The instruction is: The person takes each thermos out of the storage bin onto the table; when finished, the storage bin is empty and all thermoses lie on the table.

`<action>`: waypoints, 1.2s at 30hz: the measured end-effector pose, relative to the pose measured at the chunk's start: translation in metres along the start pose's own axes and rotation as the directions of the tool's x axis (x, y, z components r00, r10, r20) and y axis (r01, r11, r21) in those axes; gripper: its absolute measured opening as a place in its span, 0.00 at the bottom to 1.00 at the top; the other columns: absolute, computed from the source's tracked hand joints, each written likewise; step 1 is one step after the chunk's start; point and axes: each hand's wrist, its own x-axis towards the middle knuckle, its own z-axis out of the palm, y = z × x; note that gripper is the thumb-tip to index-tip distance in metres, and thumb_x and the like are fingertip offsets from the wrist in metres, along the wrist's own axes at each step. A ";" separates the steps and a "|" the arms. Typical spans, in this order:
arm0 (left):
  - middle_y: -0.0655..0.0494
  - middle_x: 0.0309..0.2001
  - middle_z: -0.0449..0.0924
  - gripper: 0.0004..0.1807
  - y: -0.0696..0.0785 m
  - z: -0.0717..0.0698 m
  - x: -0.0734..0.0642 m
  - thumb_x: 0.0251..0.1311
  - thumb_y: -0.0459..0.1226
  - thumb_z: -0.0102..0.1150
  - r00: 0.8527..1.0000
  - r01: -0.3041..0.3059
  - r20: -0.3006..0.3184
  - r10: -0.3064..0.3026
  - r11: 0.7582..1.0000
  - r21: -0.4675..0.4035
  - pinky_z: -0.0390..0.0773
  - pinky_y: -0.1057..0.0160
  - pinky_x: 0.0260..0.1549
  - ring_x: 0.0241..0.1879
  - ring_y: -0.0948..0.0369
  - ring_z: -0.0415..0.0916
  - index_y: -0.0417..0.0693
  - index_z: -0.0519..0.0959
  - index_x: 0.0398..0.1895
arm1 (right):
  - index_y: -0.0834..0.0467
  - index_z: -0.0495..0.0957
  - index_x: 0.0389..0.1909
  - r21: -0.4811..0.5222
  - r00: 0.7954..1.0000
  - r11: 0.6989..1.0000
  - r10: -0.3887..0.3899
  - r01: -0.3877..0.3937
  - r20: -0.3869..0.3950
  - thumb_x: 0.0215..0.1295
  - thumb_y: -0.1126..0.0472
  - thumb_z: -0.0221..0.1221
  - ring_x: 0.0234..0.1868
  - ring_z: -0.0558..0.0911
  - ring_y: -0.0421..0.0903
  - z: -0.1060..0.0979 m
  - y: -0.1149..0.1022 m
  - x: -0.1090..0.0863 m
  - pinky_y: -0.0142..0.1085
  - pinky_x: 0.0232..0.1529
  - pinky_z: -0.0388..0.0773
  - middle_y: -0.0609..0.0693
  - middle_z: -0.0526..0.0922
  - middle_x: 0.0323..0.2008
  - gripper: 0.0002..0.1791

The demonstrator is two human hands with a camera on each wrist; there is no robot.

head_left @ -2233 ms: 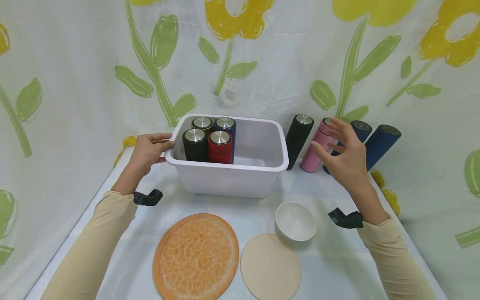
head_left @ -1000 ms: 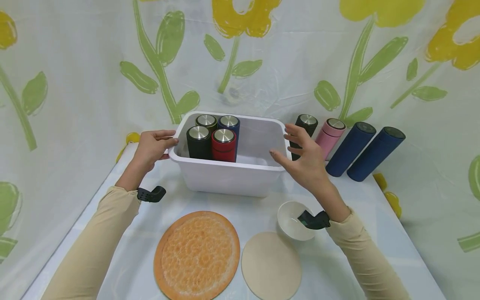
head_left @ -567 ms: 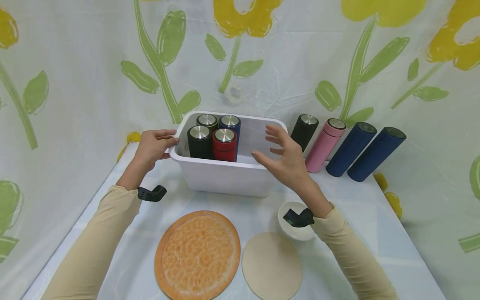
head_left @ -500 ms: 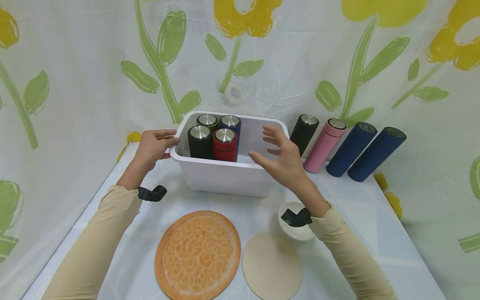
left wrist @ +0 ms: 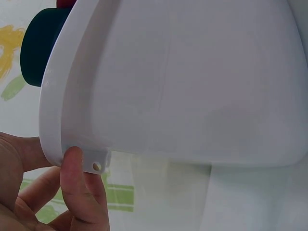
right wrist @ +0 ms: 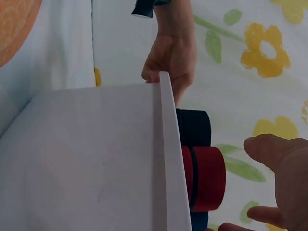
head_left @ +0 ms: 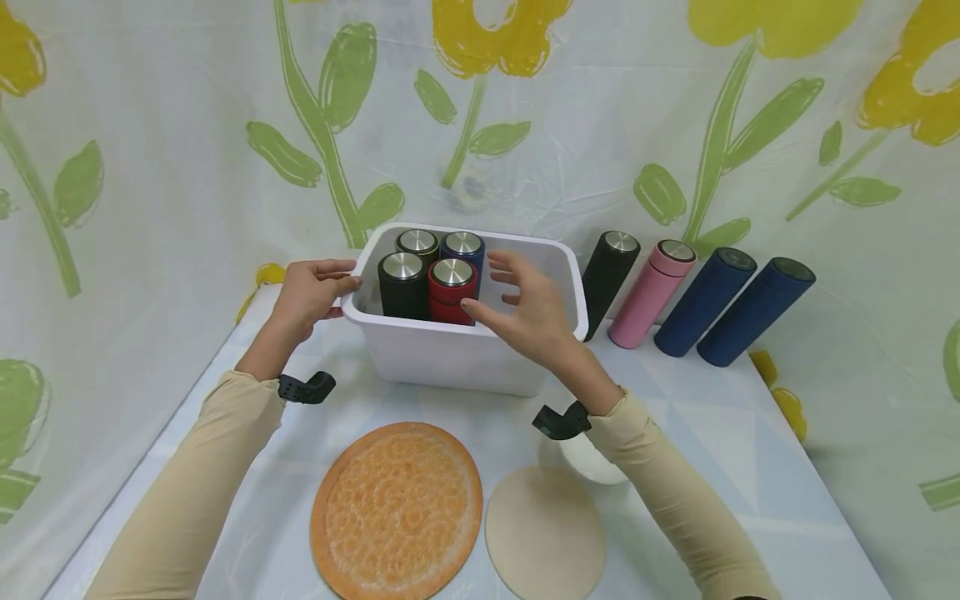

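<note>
A white plastic tub [head_left: 450, 358] holds several thermos flasks upright at its left end: a black flask [head_left: 403, 287], a red flask [head_left: 453, 292], a blue flask [head_left: 465, 243] and another dark flask [head_left: 417, 242] behind. My left hand [head_left: 303, 300] pinches the tub's left rim between thumb and fingers; the left wrist view shows the thumb [left wrist: 74, 183] against the rim's outer side. Over the tub's right half, my right hand [head_left: 528, 312] hangs with fingers spread and holds nothing. Its thumb tip is beside the red flask; in the right wrist view the red flask [right wrist: 207, 178] and hand appear apart.
Right of the tub, a black flask [head_left: 611, 279], a pink flask [head_left: 651, 296], a blue flask [head_left: 705, 302] and another blue flask [head_left: 756, 312] lean toward the wall. In front lie a bread-patterned round mat [head_left: 396, 508], a beige disc [head_left: 545, 533] and a white bowl [head_left: 596, 462], partly hidden by my right arm.
My right hand has moved left from beside the pink flask, over the tub's right rim, to near the red flask. My left hand stays at the tub's left rim.
</note>
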 end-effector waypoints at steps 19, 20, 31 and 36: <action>0.39 0.61 0.76 0.25 -0.004 0.000 0.000 0.70 0.38 0.59 1.000 0.007 0.006 -0.007 1.000 -0.014 0.82 0.67 0.35 0.56 0.46 0.75 0.42 0.72 0.69 | 0.64 0.75 0.58 -0.209 0.997 0.976 -0.071 0.065 -0.021 0.53 0.54 0.75 0.48 0.79 0.50 0.034 -0.005 0.017 0.40 0.44 0.79 0.57 0.79 0.51 0.34; 0.39 0.61 0.76 0.25 -0.004 0.000 0.000 0.70 0.38 0.59 1.000 0.007 0.007 -0.007 1.000 -0.014 0.82 0.67 0.35 0.56 0.46 0.75 0.42 0.72 0.69 | 0.63 0.75 0.59 -0.222 0.998 0.974 -0.062 0.055 -0.025 0.53 0.53 0.76 0.48 0.79 0.51 0.035 -0.006 0.016 0.41 0.44 0.79 0.57 0.79 0.51 0.35; 0.39 0.62 0.76 0.25 -0.004 0.000 0.002 0.70 0.38 0.59 1.000 0.013 0.007 -0.013 1.000 -0.017 0.82 0.67 0.35 0.56 0.46 0.75 0.42 0.72 0.69 | 0.60 0.73 0.61 -0.263 0.999 0.964 0.031 -0.037 -0.026 0.50 0.52 0.76 0.42 0.80 0.55 0.042 -0.005 0.016 0.42 0.42 0.82 0.57 0.69 0.48 0.38; 0.40 0.62 0.76 0.25 -0.003 -0.002 0.003 0.70 0.38 0.59 1.000 0.017 -0.004 -0.017 1.000 -0.016 0.83 0.67 0.36 0.57 0.46 0.75 0.43 0.72 0.69 | 0.60 0.69 0.58 -0.241 0.996 0.967 0.085 -0.079 0.017 0.50 0.53 0.76 0.46 0.79 0.54 0.039 -0.006 0.019 0.43 0.46 0.81 0.58 0.71 0.50 0.38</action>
